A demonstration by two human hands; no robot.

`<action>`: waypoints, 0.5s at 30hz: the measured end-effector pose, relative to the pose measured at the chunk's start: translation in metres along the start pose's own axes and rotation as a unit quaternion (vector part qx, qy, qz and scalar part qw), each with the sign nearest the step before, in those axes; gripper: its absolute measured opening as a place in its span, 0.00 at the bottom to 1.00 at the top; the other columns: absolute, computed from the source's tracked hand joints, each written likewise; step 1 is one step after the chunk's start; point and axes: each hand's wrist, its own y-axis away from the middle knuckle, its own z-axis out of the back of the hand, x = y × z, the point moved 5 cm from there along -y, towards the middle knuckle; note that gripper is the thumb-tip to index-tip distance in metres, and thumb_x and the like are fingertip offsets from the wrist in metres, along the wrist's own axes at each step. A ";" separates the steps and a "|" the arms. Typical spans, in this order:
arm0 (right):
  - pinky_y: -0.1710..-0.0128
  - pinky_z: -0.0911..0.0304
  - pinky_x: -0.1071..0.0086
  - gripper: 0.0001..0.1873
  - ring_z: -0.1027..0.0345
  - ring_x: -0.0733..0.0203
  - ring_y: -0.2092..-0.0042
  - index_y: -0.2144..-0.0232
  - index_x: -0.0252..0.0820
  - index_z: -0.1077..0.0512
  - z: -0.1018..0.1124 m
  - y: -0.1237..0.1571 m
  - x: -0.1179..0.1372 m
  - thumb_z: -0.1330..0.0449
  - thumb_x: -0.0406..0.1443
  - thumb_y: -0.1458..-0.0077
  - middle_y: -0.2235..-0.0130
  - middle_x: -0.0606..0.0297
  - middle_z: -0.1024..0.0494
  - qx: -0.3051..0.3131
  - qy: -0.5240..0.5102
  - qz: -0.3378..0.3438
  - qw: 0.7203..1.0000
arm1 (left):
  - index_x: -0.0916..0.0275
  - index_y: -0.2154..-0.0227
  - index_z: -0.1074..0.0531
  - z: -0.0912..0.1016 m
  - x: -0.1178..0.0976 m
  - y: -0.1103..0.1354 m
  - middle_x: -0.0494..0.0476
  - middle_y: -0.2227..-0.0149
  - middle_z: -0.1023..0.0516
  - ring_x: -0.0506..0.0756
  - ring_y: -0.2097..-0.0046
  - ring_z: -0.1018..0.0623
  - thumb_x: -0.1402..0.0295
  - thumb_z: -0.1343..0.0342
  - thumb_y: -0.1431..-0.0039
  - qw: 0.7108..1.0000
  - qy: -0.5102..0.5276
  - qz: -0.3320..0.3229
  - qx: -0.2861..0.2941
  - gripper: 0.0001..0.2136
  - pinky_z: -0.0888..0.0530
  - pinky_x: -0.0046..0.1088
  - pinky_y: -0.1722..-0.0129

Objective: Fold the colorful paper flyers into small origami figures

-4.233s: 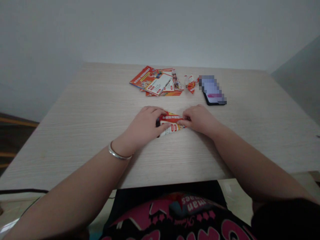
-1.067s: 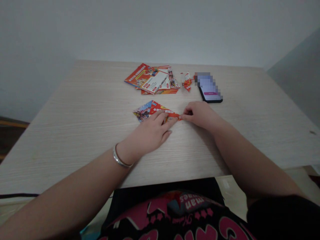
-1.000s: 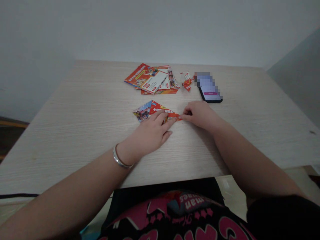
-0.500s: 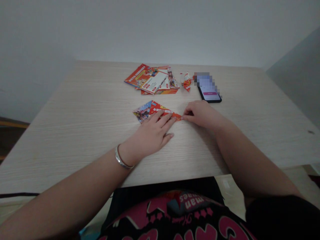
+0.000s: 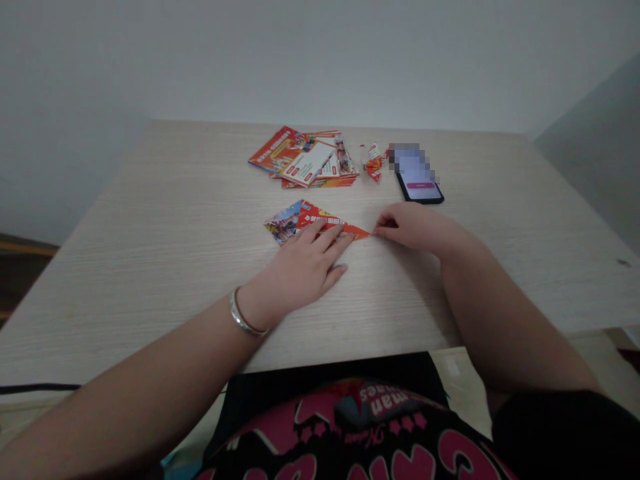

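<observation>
A printed paper flyer (image 5: 286, 224), red on one part and with a blue photo on the other, lies folded into a long kite shape on the table. Across its lower middle rests my left hand (image 5: 310, 270), flat with fingers spread, hiding some of the paper. My right hand (image 5: 407, 227) is closed in a pinch at the flyer's narrow right tip. How much of the tip is between those fingertips is too small to make out.
Behind the flyer is a loose stack of printed flyers (image 5: 300, 163). To its right lie a small folded red-and-white paper piece (image 5: 373, 163) and a phone (image 5: 423, 190) with its screen lit. The wooden table (image 5: 165, 220) meets a wall at the back.
My right hand has shifted slightly right along the flyer's tip, and more of the pointed end shows. My left hand stays pressed on the paper.
</observation>
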 end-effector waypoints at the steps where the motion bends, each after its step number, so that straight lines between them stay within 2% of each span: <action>1: 0.65 0.38 0.63 0.12 0.27 0.54 0.64 0.65 0.42 0.19 0.001 0.000 -0.002 0.41 0.39 0.38 0.64 0.56 0.17 -0.015 -0.002 0.006 1.000 | 0.68 0.31 0.39 0.000 0.000 0.000 0.70 0.32 0.34 0.70 0.32 0.36 0.58 0.54 0.27 1.000 -0.003 0.002 0.001 0.27 0.36 0.55 0.34; 5: 0.63 0.37 0.64 0.10 0.27 0.57 0.64 0.65 0.42 0.21 0.001 0.001 -0.003 0.42 0.38 0.38 0.64 0.58 0.18 -0.071 -0.067 0.024 0.995 | 0.70 0.32 0.38 0.001 -0.001 0.000 0.71 0.33 0.33 0.71 0.33 0.36 0.55 0.53 0.28 1.000 -0.019 0.004 -0.006 0.29 0.34 0.54 0.35; 9: 0.66 0.38 0.67 0.09 0.30 0.61 0.67 0.69 0.43 0.23 -0.007 -0.004 0.003 0.38 0.40 0.41 0.68 0.63 0.19 -0.083 -0.149 0.046 0.984 | 0.74 0.33 0.37 0.002 -0.002 -0.001 0.70 0.34 0.32 0.73 0.35 0.34 0.51 0.51 0.29 0.999 -0.033 0.002 -0.013 0.33 0.33 0.53 0.36; 15: 0.68 0.42 0.67 0.09 0.32 0.62 0.69 0.72 0.43 0.24 -0.015 -0.011 0.006 0.35 0.41 0.44 0.70 0.66 0.20 -0.102 -0.138 0.028 0.985 | 0.71 0.32 0.38 0.002 -0.003 -0.002 0.68 0.33 0.32 0.72 0.35 0.34 0.50 0.52 0.29 1.000 -0.028 0.007 -0.011 0.33 0.33 0.53 0.36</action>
